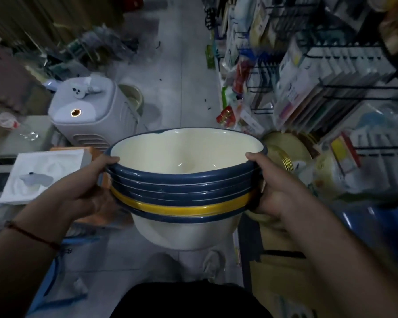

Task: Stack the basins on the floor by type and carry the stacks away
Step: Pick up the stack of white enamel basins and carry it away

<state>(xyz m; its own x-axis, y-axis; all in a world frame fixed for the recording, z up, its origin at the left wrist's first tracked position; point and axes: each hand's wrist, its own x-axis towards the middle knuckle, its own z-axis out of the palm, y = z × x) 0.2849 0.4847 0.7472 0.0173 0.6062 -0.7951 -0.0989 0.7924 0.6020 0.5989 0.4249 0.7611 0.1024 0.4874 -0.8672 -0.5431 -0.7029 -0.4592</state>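
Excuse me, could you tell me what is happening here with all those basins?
A person is carrying a nested stack of basins down a shop aisle, lifted clear of the tiled floor. The left hand and right hand grip opposite sides of the rims, thumbs hooked over the top. Most rims are dark blue; one is yellow, so the stack looks mixed. A white appliance stands to the left, and racks of packaged goods line the right.
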